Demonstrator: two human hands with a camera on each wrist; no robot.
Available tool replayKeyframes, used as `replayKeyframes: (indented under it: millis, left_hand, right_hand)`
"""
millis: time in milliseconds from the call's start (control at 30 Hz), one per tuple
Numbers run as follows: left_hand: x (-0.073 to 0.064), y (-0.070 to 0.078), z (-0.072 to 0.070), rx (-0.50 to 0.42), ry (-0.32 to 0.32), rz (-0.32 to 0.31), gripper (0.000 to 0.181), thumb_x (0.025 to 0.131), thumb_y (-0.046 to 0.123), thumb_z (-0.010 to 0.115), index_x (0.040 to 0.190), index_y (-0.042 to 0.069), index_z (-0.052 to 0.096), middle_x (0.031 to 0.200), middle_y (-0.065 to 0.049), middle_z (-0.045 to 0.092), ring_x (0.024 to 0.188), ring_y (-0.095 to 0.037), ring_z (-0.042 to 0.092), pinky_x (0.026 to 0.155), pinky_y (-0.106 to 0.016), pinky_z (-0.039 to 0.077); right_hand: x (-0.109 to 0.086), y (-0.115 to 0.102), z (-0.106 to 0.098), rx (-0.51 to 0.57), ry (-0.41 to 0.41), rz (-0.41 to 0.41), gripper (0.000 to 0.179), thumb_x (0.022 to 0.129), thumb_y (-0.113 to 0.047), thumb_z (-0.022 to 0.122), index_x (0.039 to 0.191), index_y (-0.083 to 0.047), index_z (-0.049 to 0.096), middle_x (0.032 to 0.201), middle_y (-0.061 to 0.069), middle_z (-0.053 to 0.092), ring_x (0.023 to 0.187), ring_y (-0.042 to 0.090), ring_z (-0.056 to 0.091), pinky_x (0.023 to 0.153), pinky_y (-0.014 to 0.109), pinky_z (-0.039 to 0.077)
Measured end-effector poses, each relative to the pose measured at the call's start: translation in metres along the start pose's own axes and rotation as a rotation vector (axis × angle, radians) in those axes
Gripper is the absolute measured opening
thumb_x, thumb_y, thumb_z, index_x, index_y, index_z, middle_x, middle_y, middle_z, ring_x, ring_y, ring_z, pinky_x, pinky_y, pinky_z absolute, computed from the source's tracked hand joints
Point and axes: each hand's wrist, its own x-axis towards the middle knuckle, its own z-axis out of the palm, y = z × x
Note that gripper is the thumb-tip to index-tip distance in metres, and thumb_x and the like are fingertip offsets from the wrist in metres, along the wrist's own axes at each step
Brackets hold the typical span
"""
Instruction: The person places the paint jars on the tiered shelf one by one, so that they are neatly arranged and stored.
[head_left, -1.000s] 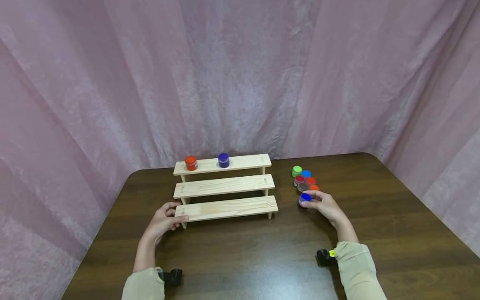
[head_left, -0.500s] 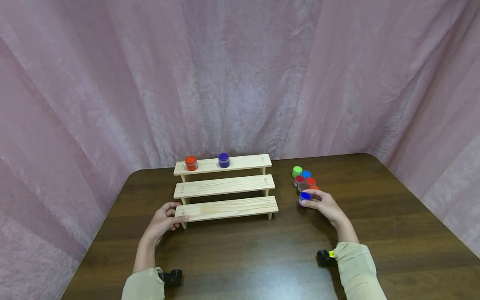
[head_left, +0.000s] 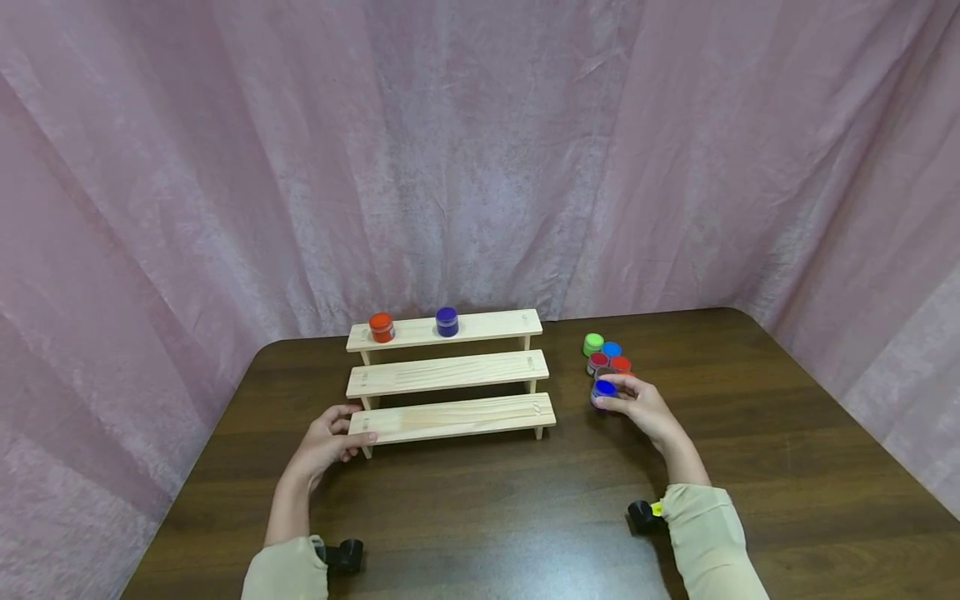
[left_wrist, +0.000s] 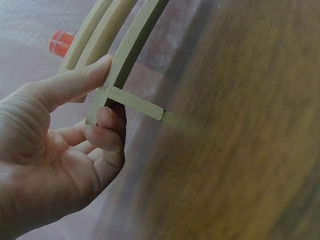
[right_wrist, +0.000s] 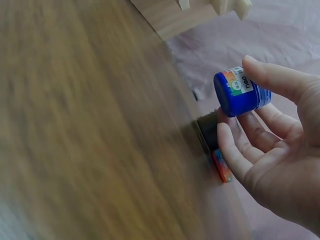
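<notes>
A three-tier wooden display stand stands at the back left of the table. My left hand grips the left end of its lowest shelf, thumb on top and fingers curled beneath, as the left wrist view shows. An orange-red paint jar and a purple paint jar sit on the top shelf. My right hand pinches a blue paint jar between thumb and fingers. In the right wrist view this jar is raised off the table.
Behind the right hand, several paint jars stand clustered: light green, lighter blue, dark red and red. A brown jar and an orange one are partly hidden by the hand. A pink curtain hangs behind the brown table.
The right hand has shifted slightly left and up with the blue paint jar, now covering more of the brown jar. The left hand and the stand stay in place.
</notes>
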Motion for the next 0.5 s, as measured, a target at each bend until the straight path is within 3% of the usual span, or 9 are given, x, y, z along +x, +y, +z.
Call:
replayKeyframes:
  millis: [167, 300, 500]
  left_hand:
    - [0.001, -0.001, -0.001, 0.000, 0.007, -0.004, 0.067, 0.085, 0.014, 0.075, 0.139, 0.000, 0.040, 0.085, 0.003, 0.060, 0.064, -0.009, 0.052, 0.059, -0.023, 0.045]
    - [0.001, -0.002, -0.002, 0.004, 0.004, 0.001, 0.067, 0.085, 0.015, 0.075, 0.140, -0.001, 0.039, 0.085, 0.004, 0.060, 0.064, -0.010, 0.052, 0.060, -0.024, 0.045]
    - [0.003, -0.002, -0.001, -0.001, -0.007, 0.006, 0.068, 0.085, 0.014, 0.074, 0.141, -0.001, 0.038, 0.084, 0.006, 0.061, 0.064, -0.011, 0.052, 0.059, -0.024, 0.045]
  right_hand:
    - [0.001, -0.004, 0.008, -0.013, 0.017, 0.007, 0.057, 0.090, -0.021, 0.070, 0.137, 0.003, 0.050, 0.138, 0.023, 0.052, 0.105, 0.004, 0.058, 0.082, 0.012, 0.046]
    - [0.001, -0.006, 0.011, -0.019, 0.037, 0.003, 0.056, 0.090, -0.021, 0.070, 0.136, 0.002, 0.050, 0.138, 0.022, 0.053, 0.117, 0.018, 0.058, 0.084, 0.012, 0.046]
    - [0.002, -0.011, 0.015, -0.003, 0.068, -0.003, 0.058, 0.090, -0.023, 0.069, 0.139, -0.001, 0.048, 0.142, 0.022, 0.050, 0.132, 0.037, 0.050, 0.094, 0.021, 0.044]
